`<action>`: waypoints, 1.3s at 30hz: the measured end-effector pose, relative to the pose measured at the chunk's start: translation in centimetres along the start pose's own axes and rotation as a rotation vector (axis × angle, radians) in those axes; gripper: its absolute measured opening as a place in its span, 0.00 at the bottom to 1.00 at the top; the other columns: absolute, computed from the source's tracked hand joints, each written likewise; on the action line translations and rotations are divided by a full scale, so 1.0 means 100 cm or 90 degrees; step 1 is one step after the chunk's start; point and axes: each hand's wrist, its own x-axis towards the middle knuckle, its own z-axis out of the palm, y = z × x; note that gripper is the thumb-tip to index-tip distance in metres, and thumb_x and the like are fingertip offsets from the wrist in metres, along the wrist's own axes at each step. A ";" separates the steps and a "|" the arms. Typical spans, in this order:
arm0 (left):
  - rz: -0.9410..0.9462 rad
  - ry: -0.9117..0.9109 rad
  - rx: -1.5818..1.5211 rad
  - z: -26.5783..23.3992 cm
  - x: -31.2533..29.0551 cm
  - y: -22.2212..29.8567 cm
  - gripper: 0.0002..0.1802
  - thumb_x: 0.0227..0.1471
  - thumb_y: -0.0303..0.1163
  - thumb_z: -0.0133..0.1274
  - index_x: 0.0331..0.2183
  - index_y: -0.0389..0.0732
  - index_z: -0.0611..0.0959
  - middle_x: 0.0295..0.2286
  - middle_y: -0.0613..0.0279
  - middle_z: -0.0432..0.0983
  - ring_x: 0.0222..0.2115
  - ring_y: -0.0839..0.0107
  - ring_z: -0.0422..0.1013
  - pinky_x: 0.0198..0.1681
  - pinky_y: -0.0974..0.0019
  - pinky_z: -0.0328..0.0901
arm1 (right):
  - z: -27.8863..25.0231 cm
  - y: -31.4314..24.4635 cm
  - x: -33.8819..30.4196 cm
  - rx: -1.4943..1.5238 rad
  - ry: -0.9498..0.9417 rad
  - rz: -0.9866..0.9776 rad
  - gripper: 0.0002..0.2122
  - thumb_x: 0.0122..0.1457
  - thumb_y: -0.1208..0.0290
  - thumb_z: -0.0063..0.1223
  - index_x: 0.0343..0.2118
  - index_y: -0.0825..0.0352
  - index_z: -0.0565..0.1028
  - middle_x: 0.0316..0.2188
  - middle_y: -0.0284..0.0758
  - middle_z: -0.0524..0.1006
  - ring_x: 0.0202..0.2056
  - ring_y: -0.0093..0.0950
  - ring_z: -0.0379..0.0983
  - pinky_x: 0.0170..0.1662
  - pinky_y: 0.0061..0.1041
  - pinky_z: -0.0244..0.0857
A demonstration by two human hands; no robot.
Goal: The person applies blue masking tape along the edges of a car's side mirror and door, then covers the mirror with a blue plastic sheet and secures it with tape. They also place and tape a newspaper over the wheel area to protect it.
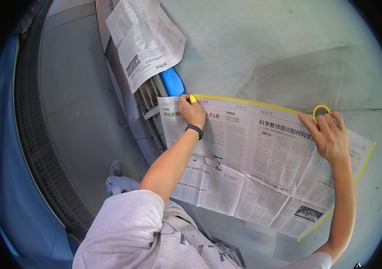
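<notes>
A large sheet of newspaper [240, 152] lies spread over a pale grey-green panel, with yellow masking tape [249, 102] running along its top edge. More of the tape follows its right edge. My right hand [332, 136] grips the roll of yellow tape [319, 110] near the sheet's upper right, index finger stretched along the edge. At the upper left corner my left hand [193, 113] is closed, fingertips pinching a crumpled yellow piece of the tape. A dark band is around my left wrist.
Another newspaper sheet [148, 40] hangs at the upper left, over the panel's edge. Beside it are a blue covering [172, 82] and a metal-framed recess [148, 96]. Farther left are the grey floor [76, 89], a dark floor grating [34, 121] and a blue curtain [16, 179].
</notes>
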 end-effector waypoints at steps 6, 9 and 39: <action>-0.012 0.001 -0.011 0.002 0.000 0.000 0.06 0.60 0.26 0.53 0.39 0.36 0.76 0.36 0.48 0.78 0.38 0.47 0.75 0.44 0.50 0.68 | 0.004 -0.002 -0.002 -0.003 0.002 0.022 0.25 0.55 0.76 0.55 0.58 0.52 0.78 0.27 0.27 0.68 0.33 0.26 0.68 0.54 0.33 0.63; -0.058 0.004 -0.018 0.002 0.000 0.003 0.06 0.60 0.27 0.53 0.39 0.37 0.77 0.35 0.49 0.79 0.37 0.49 0.76 0.43 0.50 0.69 | 0.004 -0.003 -0.002 -0.007 -0.005 0.036 0.24 0.56 0.78 0.53 0.56 0.51 0.79 0.27 0.26 0.68 0.33 0.25 0.68 0.55 0.31 0.62; 0.032 -0.086 -0.107 -0.023 -0.019 0.038 0.23 0.57 0.27 0.54 0.54 0.36 0.77 0.51 0.45 0.76 0.51 0.51 0.72 0.55 0.53 0.65 | 0.008 -0.005 0.000 -0.016 -0.052 0.061 0.23 0.53 0.78 0.58 0.53 0.51 0.81 0.29 0.23 0.70 0.35 0.23 0.68 0.56 0.30 0.61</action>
